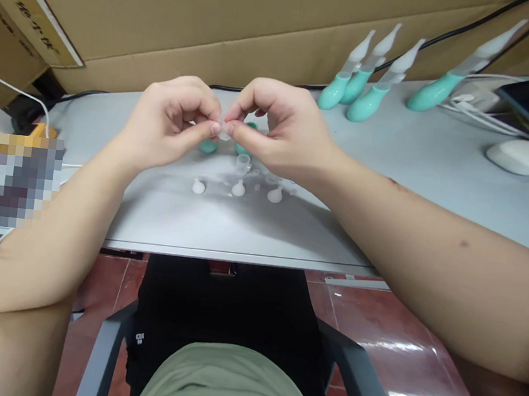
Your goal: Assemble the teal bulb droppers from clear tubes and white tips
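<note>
My left hand (178, 119) and my right hand (276, 127) meet above the table, thumb and forefinger pinched on each. Between their fingertips is a small translucent plastic piece (224, 133), held from both sides; the fingers hide much of it. Just behind and below my fingers show two teal bulbs, one on the left (208, 147) and one on the right (240, 147), each partly covered. Nearer me stands a small clear plastic cup (242, 163). In front of it are three white funnel-shaped tips: left (198, 186), middle (238, 188) and right (275, 194). Tiny clear parts (292, 192) lie near my right wrist.
Several teal bulb nasal aspirators with white tips (368, 102) stand at the back right, one (434, 93) farther right. A white computer mouse (526, 156) and cables lie beyond. Cardboard (217, 23) walls the grey table (162, 228) at the back. A blurred patch covers the left.
</note>
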Demonstrator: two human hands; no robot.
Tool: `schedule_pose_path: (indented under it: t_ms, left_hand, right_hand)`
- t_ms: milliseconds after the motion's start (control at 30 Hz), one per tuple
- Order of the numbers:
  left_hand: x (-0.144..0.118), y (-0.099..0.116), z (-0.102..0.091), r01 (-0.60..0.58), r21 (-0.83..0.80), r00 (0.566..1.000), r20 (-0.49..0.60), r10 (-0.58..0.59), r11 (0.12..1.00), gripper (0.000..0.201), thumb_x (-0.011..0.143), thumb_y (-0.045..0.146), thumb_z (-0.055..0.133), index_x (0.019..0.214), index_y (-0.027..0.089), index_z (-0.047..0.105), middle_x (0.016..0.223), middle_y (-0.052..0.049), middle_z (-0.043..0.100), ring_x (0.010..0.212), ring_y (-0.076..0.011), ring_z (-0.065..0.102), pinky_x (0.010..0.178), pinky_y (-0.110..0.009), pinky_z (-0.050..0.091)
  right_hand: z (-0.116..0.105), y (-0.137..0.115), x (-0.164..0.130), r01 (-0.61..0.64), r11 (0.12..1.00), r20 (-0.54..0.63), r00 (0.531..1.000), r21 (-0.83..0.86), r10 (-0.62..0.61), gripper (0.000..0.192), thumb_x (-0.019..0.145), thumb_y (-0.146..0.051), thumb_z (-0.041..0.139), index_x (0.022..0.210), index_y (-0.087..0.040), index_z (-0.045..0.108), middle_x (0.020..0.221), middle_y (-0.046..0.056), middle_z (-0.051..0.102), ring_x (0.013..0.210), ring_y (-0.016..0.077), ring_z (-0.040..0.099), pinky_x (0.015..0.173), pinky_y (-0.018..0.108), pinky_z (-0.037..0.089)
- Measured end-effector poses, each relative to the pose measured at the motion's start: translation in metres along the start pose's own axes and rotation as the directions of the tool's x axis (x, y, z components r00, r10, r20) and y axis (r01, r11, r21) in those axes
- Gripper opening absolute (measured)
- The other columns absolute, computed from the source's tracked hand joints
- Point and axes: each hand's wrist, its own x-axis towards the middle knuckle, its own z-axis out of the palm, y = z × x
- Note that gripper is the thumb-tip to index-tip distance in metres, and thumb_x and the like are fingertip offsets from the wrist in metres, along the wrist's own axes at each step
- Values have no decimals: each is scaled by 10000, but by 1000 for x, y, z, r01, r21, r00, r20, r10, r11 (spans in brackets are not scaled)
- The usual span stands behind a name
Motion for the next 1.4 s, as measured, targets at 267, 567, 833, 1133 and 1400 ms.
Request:
schedule_pose_path:
  t_ms: [267, 567, 833, 1133, 1400]
  left_hand:
    - [2, -3, 0, 56, -66, 998, -24, -58, 996, 675, 1019, 952, 970, 975, 284, 886, 1067, -84, 898, 844, -206, 824, 731, -435, 720]
    - [3, 18, 4, 154, -64, 988, -23, -156, 986, 724, 969, 1057, 917, 994, 335, 876, 1189, -93, 923, 1009, -278, 865, 956, -591, 820]
    - [4, 29, 15, 287, -95, 957, -11, -290, 953, 737, 921, 1055, 941, 1013, 328, 865, 1280, -114, 920, 1141, -336, 902, 1118, -669, 850]
    - [4, 43, 15, 411, -46, 912, 42, -409, 911, 511, 1074, 831, 877, 1071, 321, 860, 1448, -106, 882, 1314, -364, 896, 1180, -680, 834]
    - [-1, 15, 18, 224, -20, 974, -18, -224, 974, 613, 1092, 903, 858, 1083, 290, 862, 1335, -122, 880, 1189, -347, 903, 1055, -647, 830]
  right_hand:
    - [1, 8, -2, 47, 997, -45, 998, -56, -49, 426, 1229, -711, 841, 1160, -297, 770, 1258, 94, 901, 1108, 266, 851, 1088, 493, 793]
    - [0, -1, -6, 13, 989, -74, 997, -147, -24, 307, 1161, -545, 950, 1079, -317, 762, 1150, 69, 933, 1041, 302, 884, 1045, 543, 788]
    - [4, -12, -5, -19, 944, -90, 996, -329, -11, 281, 1057, -185, 869, 979, -329, 641, 1063, 32, 885, 1002, 286, 856, 989, 505, 746]
    - [3, -25, -3, -126, 878, -55, 992, -461, 113, 284, 1116, -163, 824, 1010, -317, 609, 1136, 22, 913, 1113, 287, 876, 1213, 539, 700]
    - [3, -20, -3, -86, 891, -77, 995, -445, 57, 313, 1026, -259, 875, 978, -337, 575, 1070, 25, 897, 1069, 345, 845, 1238, 625, 694]
